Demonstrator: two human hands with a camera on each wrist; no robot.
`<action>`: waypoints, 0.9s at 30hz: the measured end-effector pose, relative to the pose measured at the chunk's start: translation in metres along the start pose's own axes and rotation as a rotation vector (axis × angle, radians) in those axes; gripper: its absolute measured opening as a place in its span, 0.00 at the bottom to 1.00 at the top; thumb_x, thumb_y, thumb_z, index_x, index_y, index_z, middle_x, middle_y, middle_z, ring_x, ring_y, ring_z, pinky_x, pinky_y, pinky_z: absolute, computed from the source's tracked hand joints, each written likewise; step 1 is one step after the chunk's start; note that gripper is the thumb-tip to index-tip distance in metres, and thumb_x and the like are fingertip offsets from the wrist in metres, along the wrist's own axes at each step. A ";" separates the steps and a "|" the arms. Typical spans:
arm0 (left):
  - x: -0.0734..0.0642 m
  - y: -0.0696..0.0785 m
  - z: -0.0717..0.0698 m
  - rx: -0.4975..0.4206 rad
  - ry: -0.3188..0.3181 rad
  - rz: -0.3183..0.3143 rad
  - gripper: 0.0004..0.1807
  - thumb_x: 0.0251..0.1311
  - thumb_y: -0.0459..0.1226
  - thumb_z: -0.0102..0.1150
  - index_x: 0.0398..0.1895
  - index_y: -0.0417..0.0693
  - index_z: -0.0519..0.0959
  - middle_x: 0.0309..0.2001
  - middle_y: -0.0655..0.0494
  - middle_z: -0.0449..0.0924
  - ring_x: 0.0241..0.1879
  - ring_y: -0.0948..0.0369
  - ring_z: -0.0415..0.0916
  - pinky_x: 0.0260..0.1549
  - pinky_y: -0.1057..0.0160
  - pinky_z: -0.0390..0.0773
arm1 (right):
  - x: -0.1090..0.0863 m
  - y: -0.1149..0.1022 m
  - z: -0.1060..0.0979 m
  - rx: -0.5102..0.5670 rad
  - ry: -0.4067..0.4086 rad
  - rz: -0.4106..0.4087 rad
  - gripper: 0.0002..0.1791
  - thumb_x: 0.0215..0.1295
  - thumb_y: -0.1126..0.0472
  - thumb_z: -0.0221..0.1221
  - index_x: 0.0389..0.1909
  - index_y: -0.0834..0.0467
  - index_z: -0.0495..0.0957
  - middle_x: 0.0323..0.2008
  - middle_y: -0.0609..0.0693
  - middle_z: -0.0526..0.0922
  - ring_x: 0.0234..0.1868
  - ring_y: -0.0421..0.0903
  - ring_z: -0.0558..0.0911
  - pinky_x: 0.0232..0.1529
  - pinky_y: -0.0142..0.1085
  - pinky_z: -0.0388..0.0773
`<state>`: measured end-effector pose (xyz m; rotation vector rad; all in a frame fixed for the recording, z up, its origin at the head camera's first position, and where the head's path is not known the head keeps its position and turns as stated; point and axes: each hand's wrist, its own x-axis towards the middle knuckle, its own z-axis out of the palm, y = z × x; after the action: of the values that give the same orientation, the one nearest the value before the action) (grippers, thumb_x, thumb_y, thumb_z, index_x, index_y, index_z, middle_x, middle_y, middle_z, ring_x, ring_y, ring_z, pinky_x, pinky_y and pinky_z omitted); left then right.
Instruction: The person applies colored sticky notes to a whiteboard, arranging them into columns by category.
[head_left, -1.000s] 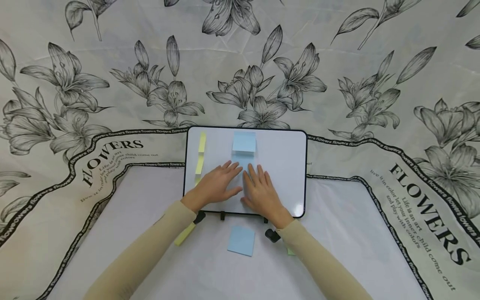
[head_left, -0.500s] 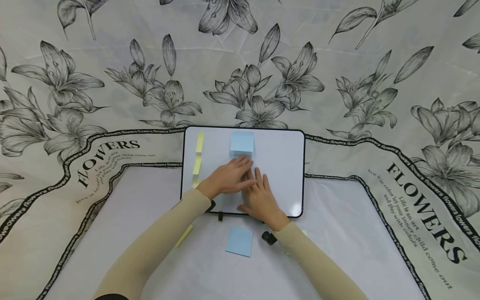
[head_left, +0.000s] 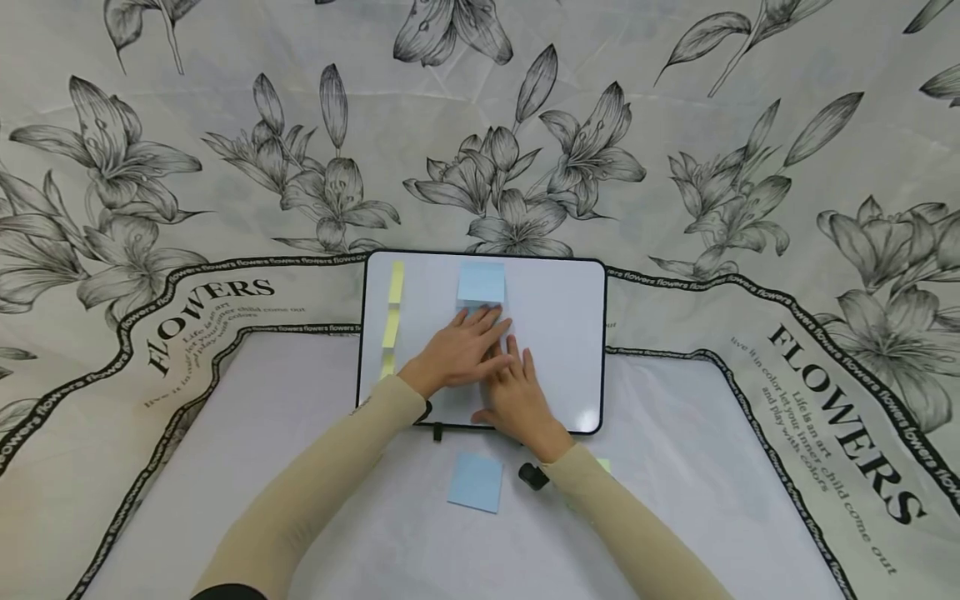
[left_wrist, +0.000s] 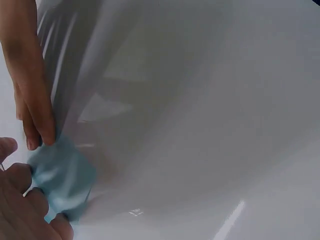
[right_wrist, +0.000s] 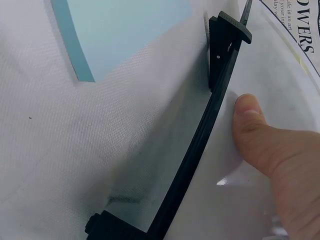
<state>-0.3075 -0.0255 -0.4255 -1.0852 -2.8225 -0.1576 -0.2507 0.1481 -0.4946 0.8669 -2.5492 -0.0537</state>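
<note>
Partly hidden blue note [left_wrist: 70, 175], left hand [head_left: 453, 352] and right hand [head_left: 522, 403] on it, fingers unclenched

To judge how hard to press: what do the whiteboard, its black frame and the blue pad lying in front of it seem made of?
Whiteboard: likely a coated panel, smooth and glossy by its bright glare; core material hidden. Black frame: probably plastic, judging by its dull look. Blue pad: likely matte paper, its thick edge suggesting stacked sheets.
</note>
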 end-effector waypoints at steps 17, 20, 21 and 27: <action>-0.004 0.008 0.003 0.050 0.027 -0.072 0.41 0.76 0.66 0.32 0.85 0.64 0.44 0.83 0.63 0.47 0.83 0.46 0.44 0.79 0.39 0.46 | 0.001 -0.008 -0.010 0.084 -0.152 0.079 0.69 0.51 0.35 0.74 0.81 0.67 0.47 0.82 0.66 0.44 0.81 0.70 0.44 0.75 0.69 0.52; -0.004 0.008 0.004 0.048 0.024 -0.076 0.41 0.75 0.67 0.31 0.85 0.64 0.42 0.83 0.63 0.46 0.83 0.46 0.43 0.79 0.39 0.44 | 0.000 -0.007 -0.009 0.066 -0.142 0.078 0.69 0.51 0.34 0.74 0.81 0.67 0.48 0.82 0.65 0.46 0.81 0.70 0.45 0.75 0.68 0.53; -0.004 0.007 0.004 0.043 0.025 -0.077 0.41 0.75 0.67 0.31 0.85 0.63 0.42 0.83 0.62 0.46 0.83 0.46 0.42 0.80 0.39 0.44 | 0.000 -0.007 -0.009 0.058 -0.137 0.077 0.69 0.51 0.34 0.74 0.81 0.66 0.48 0.82 0.64 0.46 0.81 0.69 0.45 0.75 0.68 0.54; -0.011 -0.001 0.001 0.077 0.010 -0.124 0.41 0.76 0.67 0.28 0.85 0.63 0.41 0.83 0.60 0.46 0.83 0.49 0.43 0.79 0.38 0.42 | 0.001 -0.005 -0.008 0.007 -0.096 0.067 0.72 0.47 0.30 0.73 0.82 0.64 0.48 0.82 0.65 0.45 0.80 0.70 0.50 0.74 0.67 0.58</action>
<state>-0.3005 -0.0335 -0.4281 -0.8923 -2.8617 -0.0644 -0.2456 0.1440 -0.4882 0.7985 -2.6672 -0.0673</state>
